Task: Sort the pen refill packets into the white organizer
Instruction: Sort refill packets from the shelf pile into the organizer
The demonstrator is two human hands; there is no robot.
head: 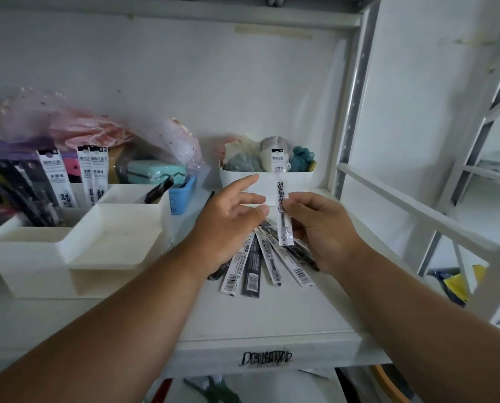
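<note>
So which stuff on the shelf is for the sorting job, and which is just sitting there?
For the job:
- white packet pinched upright in the right hand
- left hand, open beside it
- fanned packets on the shelf
- white organizer, some packets already standing in it

Just sitting there:
- blue basket
- white tub of soft things
- pink netting

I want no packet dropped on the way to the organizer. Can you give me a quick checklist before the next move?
1. Right hand pinches the upright refill packet: ok.
2. Left hand empty, fingers spread, free to help: ok.
3. White organizer front compartments have room: ok.
4. Rear compartment already holds standing packets; space for one more: cannot tell.
5. Fanned packets on the shelf lie back from its front edge: ok.
</note>
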